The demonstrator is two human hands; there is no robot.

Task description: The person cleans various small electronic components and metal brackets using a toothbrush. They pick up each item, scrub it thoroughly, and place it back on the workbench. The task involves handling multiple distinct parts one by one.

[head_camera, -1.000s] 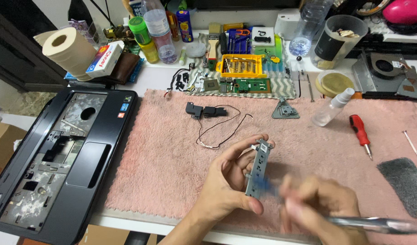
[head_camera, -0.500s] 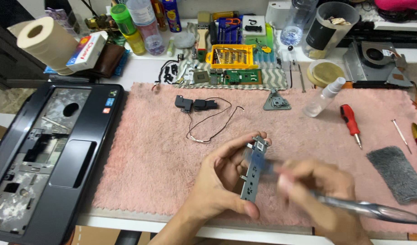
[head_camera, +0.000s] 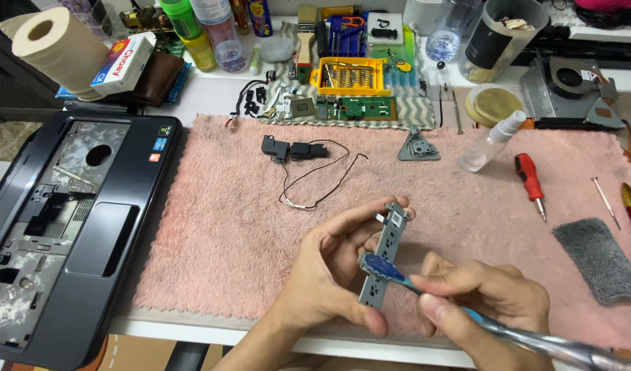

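— What are the hands holding?
— Left hand [head_camera: 333, 264] pinches a narrow grey metal bracket strip [head_camera: 383, 253], long axis running seven to one o'clock. Right hand [head_camera: 490, 299] grips a blue-bristled toothbrush [head_camera: 466, 312], its head touching the strip's middle.
— Beyond?
— Red-handled screwdriver [head_camera: 528, 180] at two o'clock on the pink towel-covered worktop [head_camera: 212, 227].

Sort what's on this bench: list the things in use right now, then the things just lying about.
In use:
left hand
grey metal bracket
right hand
blue-headed brush

Lying about:
red screwdriver
spray bottle
black speakers with wire
laptop shell
grey cloth
yellow bit tray
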